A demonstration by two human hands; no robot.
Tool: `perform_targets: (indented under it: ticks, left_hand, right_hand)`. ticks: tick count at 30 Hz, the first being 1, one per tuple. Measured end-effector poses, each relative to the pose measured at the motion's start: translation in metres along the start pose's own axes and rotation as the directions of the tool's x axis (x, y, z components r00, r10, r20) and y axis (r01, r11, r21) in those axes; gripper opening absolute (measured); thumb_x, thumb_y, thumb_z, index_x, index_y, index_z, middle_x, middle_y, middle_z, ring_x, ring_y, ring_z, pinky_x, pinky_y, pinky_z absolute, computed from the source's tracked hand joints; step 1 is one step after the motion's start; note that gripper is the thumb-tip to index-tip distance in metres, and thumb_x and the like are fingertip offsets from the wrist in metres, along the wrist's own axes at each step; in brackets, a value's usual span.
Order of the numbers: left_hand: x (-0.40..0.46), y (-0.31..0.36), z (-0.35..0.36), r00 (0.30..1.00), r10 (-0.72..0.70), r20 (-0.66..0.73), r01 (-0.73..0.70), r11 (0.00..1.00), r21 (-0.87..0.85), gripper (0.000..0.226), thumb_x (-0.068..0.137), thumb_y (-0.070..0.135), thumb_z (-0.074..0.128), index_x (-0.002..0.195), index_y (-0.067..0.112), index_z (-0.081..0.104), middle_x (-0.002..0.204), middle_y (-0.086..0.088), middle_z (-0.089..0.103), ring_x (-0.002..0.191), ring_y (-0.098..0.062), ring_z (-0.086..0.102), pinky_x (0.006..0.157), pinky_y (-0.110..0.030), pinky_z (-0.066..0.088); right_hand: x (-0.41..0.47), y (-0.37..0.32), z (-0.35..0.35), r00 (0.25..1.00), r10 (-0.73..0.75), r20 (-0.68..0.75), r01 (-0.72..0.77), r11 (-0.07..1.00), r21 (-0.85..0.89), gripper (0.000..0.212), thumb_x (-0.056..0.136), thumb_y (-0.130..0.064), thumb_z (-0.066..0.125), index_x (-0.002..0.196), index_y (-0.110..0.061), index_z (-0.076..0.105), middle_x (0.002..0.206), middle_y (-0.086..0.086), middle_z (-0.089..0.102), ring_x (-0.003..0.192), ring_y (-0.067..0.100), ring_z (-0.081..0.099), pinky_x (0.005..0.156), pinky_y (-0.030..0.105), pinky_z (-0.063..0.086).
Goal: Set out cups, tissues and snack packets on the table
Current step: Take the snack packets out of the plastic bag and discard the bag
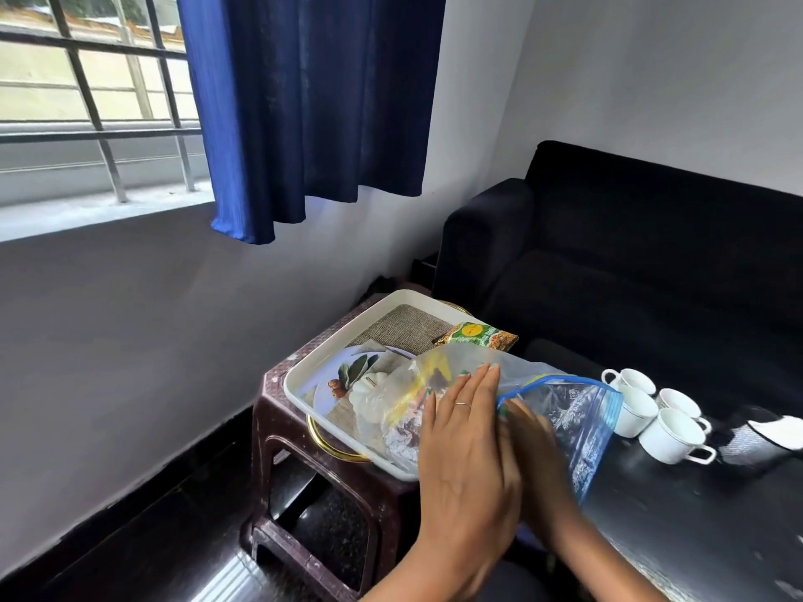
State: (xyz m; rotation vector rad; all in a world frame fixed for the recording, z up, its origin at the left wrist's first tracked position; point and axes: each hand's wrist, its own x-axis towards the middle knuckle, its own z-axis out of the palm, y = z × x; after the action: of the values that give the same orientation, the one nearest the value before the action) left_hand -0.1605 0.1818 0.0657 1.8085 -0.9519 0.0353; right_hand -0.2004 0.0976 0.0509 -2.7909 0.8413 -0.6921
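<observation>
A clear zip bag (578, 423) with a blue seal lies half in the white tray (347, 341), its mouth toward the black table. My left hand (465, 441) rests flat on the bag at its mouth, fingers straight, thumb hidden. My right hand (536, 445) reaches into the opening, partly covered by the left hand and the plastic. Inside the bag there are foil and yellow packets (406, 410). A green snack packet (478, 334) lies at the tray's far corner. Several white cups (665, 432) stand grouped on the table.
The tray sits on a brown plastic stool (278, 427) beside the black table (678, 527). A dark sofa (630, 262) is behind the table. A white and black object (769, 434) lies right of the cups. Blue curtain (313, 102) and window at left.
</observation>
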Motion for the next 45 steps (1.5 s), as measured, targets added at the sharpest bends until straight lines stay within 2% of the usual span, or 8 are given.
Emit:
perform_targets:
  ticks: [2, 5, 8, 13, 24, 31, 37, 45]
  left_hand:
    - [0.003, -0.004, 0.003, 1.000, -0.009, 0.011, 0.009, 1.000, 0.004, 0.048, 0.096, 0.024, 0.033, 0.144, 0.026, 0.037, 0.149, 0.013, 0.037, 0.139, 0.001, 0.024, 0.120, -0.027, 0.007]
    - [0.004, -0.007, 0.004, 1.000, -0.007, 0.016, 0.007, 1.000, 0.028, 0.045, 0.099, 0.020, 0.037, 0.144, 0.026, 0.038, 0.148, 0.013, 0.040, 0.139, -0.001, 0.028, 0.120, -0.028, 0.010]
    - [0.006, -0.013, 0.004, 1.000, -0.019, -0.012, 0.020, 0.999, 0.029, 0.044, 0.100, 0.020, 0.036, 0.143, 0.027, 0.038, 0.147, 0.013, 0.041, 0.138, -0.003, 0.030, 0.119, -0.022, 0.007]
    - [0.016, -0.024, 0.002, 0.993, -0.083, -0.081, 0.083, 0.997, -0.004, 0.039, 0.100, 0.018, 0.037, 0.138, 0.024, 0.045, 0.129, 0.005, 0.056, 0.119, -0.017, 0.048, 0.102, -0.033, 0.036]
    - [0.056, -0.061, -0.046, 0.817, -0.442, -0.370, 0.274, 0.863, -0.425, 0.035, 0.100, 0.012, 0.034, 0.127, 0.015, 0.057, 0.114, 0.006, 0.057, 0.105, -0.007, 0.049, 0.089, -0.020, 0.034]
    - [0.070, -0.081, -0.086, 0.697, -0.525, -0.489, 0.260, 0.820, -0.511, 0.037, 0.097, 0.014, 0.035, 0.123, 0.015, 0.061, 0.124, -0.008, 0.063, 0.116, -0.024, 0.056, 0.098, -0.034, 0.041]
    - [0.077, -0.082, -0.106, 0.626, -0.595, -0.504, 0.246, 0.764, -0.596, 0.038, 0.096, 0.016, 0.034, 0.123, 0.019, 0.061, 0.123, -0.005, 0.063, 0.109, -0.015, 0.058, 0.088, -0.020, 0.040]
    - [0.076, -0.076, -0.098, 0.664, -0.565, -0.490, 0.207, 0.768, -0.606, 0.036, 0.099, 0.016, 0.033, 0.120, 0.020, 0.061, 0.121, -0.011, 0.064, 0.104, -0.014, 0.058, 0.096, -0.044, 0.045]
  right_hand:
    - [-0.007, 0.014, -0.006, 0.996, 0.085, -0.040, -0.080, 0.990, 0.118, 0.019, 0.072, -0.019, 0.059, 0.088, -0.016, 0.068, 0.084, 0.001, 0.069, 0.083, 0.028, 0.066, 0.071, 0.036, 0.050]
    - [-0.024, 0.043, -0.020, 0.989, 0.130, -0.076, -0.114, 0.977, 0.182, 0.065, 0.050, 0.011, 0.073, 0.107, -0.019, 0.069, 0.097, -0.009, 0.066, 0.096, 0.018, 0.061, 0.087, 0.020, 0.043]
    - [-0.039, 0.059, -0.043, 0.980, 0.155, -0.122, -0.135, 0.978, 0.159, 0.073, 0.049, 0.015, 0.073, 0.111, -0.023, 0.068, 0.097, -0.015, 0.061, 0.095, 0.001, 0.051, 0.088, -0.003, 0.029]
    - [-0.058, 0.069, -0.078, 0.961, 0.170, -0.216, -0.133, 0.975, 0.177, 0.074, 0.048, 0.021, 0.076, 0.109, -0.020, 0.069, 0.095, -0.011, 0.063, 0.094, 0.002, 0.052, 0.088, -0.002, 0.032]
    - [-0.049, 0.092, -0.099, 0.845, 0.267, -0.464, -0.103, 0.931, 0.350, 0.066, 0.062, 0.016, 0.072, 0.115, -0.022, 0.065, 0.105, -0.004, 0.065, 0.097, 0.007, 0.058, 0.080, 0.000, 0.040]
    - [-0.011, 0.097, -0.040, 0.916, 0.258, -0.307, -0.107, 0.895, 0.433, 0.064, 0.063, 0.008, 0.074, 0.111, -0.034, 0.062, 0.102, -0.019, 0.062, 0.101, 0.010, 0.059, 0.088, 0.017, 0.045]
    - [0.033, 0.084, 0.014, 0.971, 0.183, -0.155, -0.131, 0.946, 0.296, 0.055, 0.066, -0.001, 0.069, 0.117, -0.021, 0.064, 0.104, -0.010, 0.065, 0.101, 0.016, 0.056, 0.085, 0.022, 0.041]
    - [0.089, 0.062, 0.068, 0.964, 0.235, 0.126, -0.257, 0.945, 0.204, 0.052, 0.080, -0.006, 0.060, 0.126, -0.029, 0.054, 0.125, -0.005, 0.058, 0.122, 0.019, 0.040, 0.087, 0.034, 0.028]
